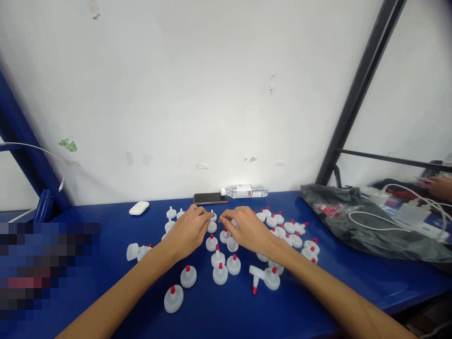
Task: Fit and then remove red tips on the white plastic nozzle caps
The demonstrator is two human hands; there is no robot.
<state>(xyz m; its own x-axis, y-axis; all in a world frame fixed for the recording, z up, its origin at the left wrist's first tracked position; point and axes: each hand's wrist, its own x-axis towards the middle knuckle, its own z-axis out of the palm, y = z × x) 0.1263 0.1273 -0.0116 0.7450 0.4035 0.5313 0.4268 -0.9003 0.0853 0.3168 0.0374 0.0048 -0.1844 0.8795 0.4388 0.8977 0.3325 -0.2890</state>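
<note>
White nozzle caps with wide round bases lie across the blue table in front of me; many carry a small red tip. My left hand (pixel 192 229) is curled, its fingertips at a white nozzle cap (pixel 213 217) without a red tip. My right hand (pixel 246 228) faces it, fingers bent together over the caps; what they hold, if anything, is hidden. Between my hands stands a red-tipped cap (pixel 211 243), and an overturned cap (pixel 232 244) lies by my right hand. Two red-tipped caps, a nearer one (pixel 173 299) and a farther one (pixel 188 276), sit beside my left forearm.
Against the wall lie a phone (pixel 211 198) and a clear water bottle (pixel 247 190). A white earbud case (pixel 139 208) is at the back left. On the right, a dark plastic bag (pixel 339 226) holds red tips (pixel 330 210), near white cables and another person's hand (pixel 441 187).
</note>
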